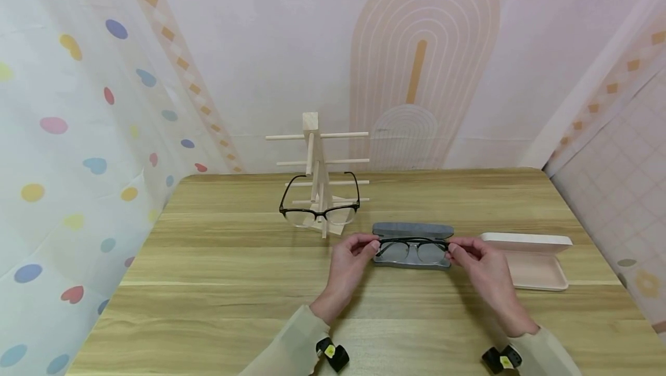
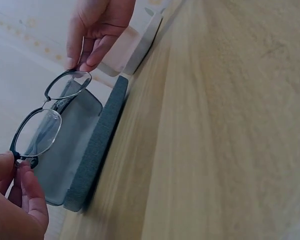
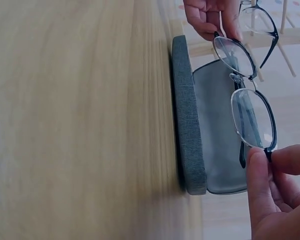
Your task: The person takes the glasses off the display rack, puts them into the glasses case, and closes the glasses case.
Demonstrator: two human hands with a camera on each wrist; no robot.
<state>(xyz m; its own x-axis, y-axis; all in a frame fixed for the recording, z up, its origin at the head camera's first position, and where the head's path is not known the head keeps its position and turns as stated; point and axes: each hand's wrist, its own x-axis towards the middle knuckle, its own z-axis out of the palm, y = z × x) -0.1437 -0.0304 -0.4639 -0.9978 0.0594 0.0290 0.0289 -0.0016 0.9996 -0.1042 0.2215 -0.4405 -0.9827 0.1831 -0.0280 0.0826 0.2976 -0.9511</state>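
Both hands hold a pair of black half-rim glasses (image 1: 411,242) by the two outer corners of the frame. My left hand (image 1: 350,263) pinches one corner between thumb and fingers, and my right hand (image 1: 483,269) pinches the other. In the wrist views the temples are folded behind the lenses. Right below the glasses lies an open grey glasses case (image 3: 217,125), its lid standing up at the back. The textured front wall (image 2: 97,145) of the case shows in the left wrist view.
A wooden display stand (image 1: 321,179) with several pegs carries another pair of black-rimmed glasses (image 1: 320,214) at the left. To the right sits an open white case (image 1: 538,266) with a pale pink inside. All stand on a wood-grain table (image 1: 218,283) before a patterned curtain.
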